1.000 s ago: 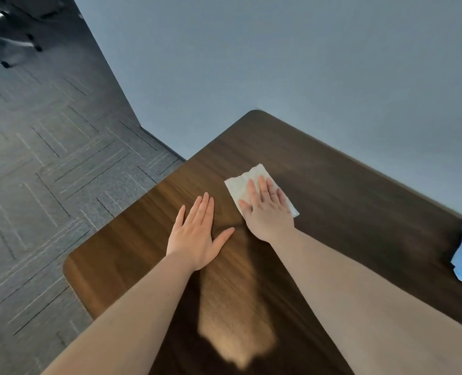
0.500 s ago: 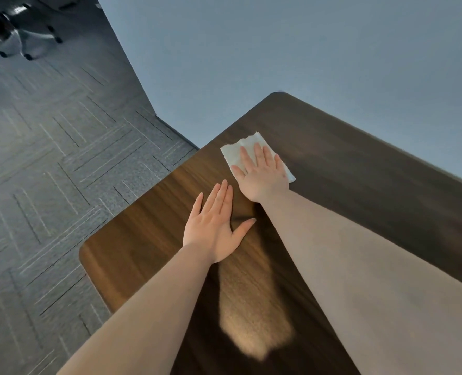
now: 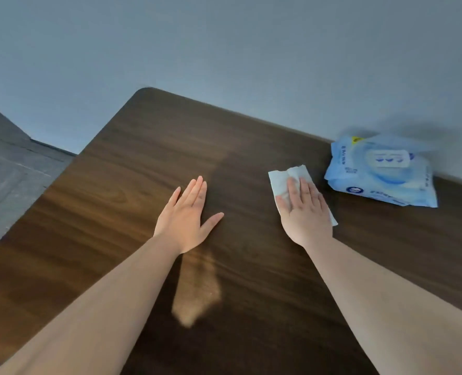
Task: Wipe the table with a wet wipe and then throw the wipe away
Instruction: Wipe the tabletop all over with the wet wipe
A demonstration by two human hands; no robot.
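Item: our right hand (image 3: 304, 212), palm down, fingers straight and together, pressing a white wet wipe (image 3: 285, 180) flat against the table (image 3: 116, 190); nothing is pinched, the wipe is held by pressure alone. The wipe lies toward the table's far edge, its far end and right corner showing past our hand. Item: our left hand (image 3: 188, 220), flat on bare wood, fingers extended, thumb splayed, holding nothing. Both forearms bare, reaching forward. Item: blue wet-wipe pack (image 3: 381, 174), near the far edge, just right of the wipe, apart from it.
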